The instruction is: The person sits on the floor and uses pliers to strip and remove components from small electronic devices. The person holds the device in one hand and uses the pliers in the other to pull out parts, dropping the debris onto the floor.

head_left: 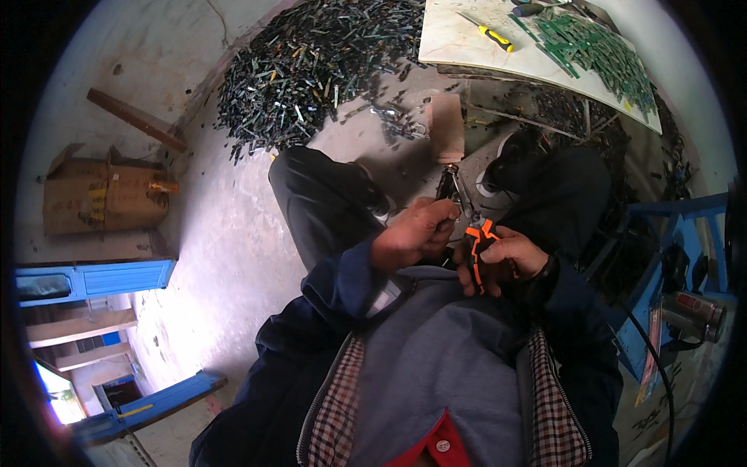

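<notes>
My right hand [510, 253] is wrapped round a pair of pliers [486, 231] with black and orange handles. Their small metal jaws point away from me, close to my left fingertips. My left hand [422, 231] is closed, thumb and fingers pinched together in front of my lap. What sits in that pinch is too small to make out. Just beyond both hands, between my feet, are a narrow dark piece [447, 184] and a shiny metal piece [464, 194]. Whether either touches my left fingers I cannot tell. A brown cardboard piece [446, 128] lies farther out.
A large heap of dark narrow strips [311, 70] covers the floor at the far left. At the far right, a pale board [459, 39] carries a yellow-handled knife [498, 39] and a pile of green strips [595, 58]. A cardboard box [105, 194] stands left; blue wooden furniture [646, 296] stands right.
</notes>
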Demonstrator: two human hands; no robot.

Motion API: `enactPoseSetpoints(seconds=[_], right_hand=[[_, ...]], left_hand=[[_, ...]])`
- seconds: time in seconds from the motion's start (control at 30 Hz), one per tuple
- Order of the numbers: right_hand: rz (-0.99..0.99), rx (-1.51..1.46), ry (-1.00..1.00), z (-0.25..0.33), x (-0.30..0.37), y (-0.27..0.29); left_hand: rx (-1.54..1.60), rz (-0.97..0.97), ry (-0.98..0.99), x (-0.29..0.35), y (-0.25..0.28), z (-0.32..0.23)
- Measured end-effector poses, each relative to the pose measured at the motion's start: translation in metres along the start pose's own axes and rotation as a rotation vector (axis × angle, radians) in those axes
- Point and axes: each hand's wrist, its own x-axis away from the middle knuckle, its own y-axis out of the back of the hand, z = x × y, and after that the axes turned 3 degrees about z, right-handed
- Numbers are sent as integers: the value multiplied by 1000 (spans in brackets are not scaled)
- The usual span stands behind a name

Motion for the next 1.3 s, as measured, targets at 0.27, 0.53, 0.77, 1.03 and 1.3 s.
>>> enactPoseSetpoints(seconds=[0.27, 0.53, 0.77, 1.03, 1.3], right_hand=[[36, -26, 32, -5, -1, 1], [12, -48, 8, -4, -1, -4], [25, -41, 39, -6, -3, -3], [-6, -64, 30, -7, -2, -3], [-99, -58, -4, 2, -1, -9]], left_hand=[[-93, -16, -28, -1, 1, 3], [-532, 46, -276, -6, 13, 11], [-907, 64, -562, -8, 17, 12], [-1433, -134, -667, -9, 11, 15], [-1588, -166, -852, -13, 18, 17]])
